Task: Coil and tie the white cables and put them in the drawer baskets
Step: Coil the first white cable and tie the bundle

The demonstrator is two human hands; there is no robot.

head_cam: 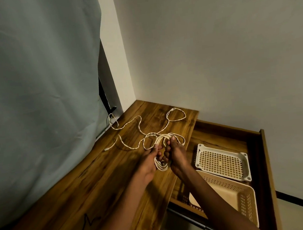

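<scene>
A partly coiled white cable (pixel 162 165) hangs between my two hands above the wooden desk top (pixel 101 175). My left hand (pixel 149 162) grips the coil's left side, thumb up near the top of the loops. My right hand (pixel 175 154) pinches the coil's top right with curled fingers. The uncoiled rest of the white cable (pixel 139 126) snakes loosely over the desk toward the far left corner, its plug end (pixel 106 149) lying at the left. Two baskets sit in the open drawer (pixel 258 142) at right: a white one (pixel 223 161) and a beige one (pixel 231 195).
A grey curtain (pixel 36 87) hangs along the desk's left side. White walls meet behind the desk. A loop of cable (pixel 176 116) lies near the desk's far edge. The drawer's front panel (pixel 270 178) stands out to the right.
</scene>
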